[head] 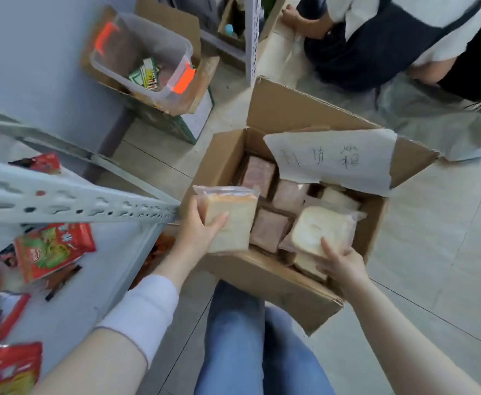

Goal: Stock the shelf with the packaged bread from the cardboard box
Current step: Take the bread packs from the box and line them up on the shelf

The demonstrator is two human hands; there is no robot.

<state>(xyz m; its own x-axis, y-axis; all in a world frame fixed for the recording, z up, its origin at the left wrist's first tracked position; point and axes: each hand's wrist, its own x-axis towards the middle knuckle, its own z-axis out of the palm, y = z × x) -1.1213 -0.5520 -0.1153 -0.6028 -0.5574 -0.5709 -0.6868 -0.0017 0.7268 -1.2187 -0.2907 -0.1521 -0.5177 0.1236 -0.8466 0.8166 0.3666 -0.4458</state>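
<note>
Looking down, I am seeing the shelf (pixel 114 252) filling the left side, its grey board carrying red snack bags (pixel 51 249). The box (pixel 276 283) is sitting open on the floor just right of the shelf's corner, flaps up, one flap bearing a paper sheet (pixel 330 161) with handwriting. A second person (pixel 390 38) is crouching beyond the box at the top right. A clear tub (pixel 148 52) with orange clips is resting on another carton at the top left. Bread packs (pixel 267 229) are lying side by side inside the box, looking pinkish through their wrap. My left hand (pixel 202 232) is holding one pack (pixel 230 220) upright over the box's near-left corner, between box and shelf; its fingers (pixel 219 220) are curling round the pack's left edge, thumb pressing on the front face. My right hand (pixel 339 263) is sitting at the box's near-right part, its fingers (pixel 326 246) grasping the lower edge of a white pack (pixel 319 229), which is lying tilted on the others inside the box.
</note>
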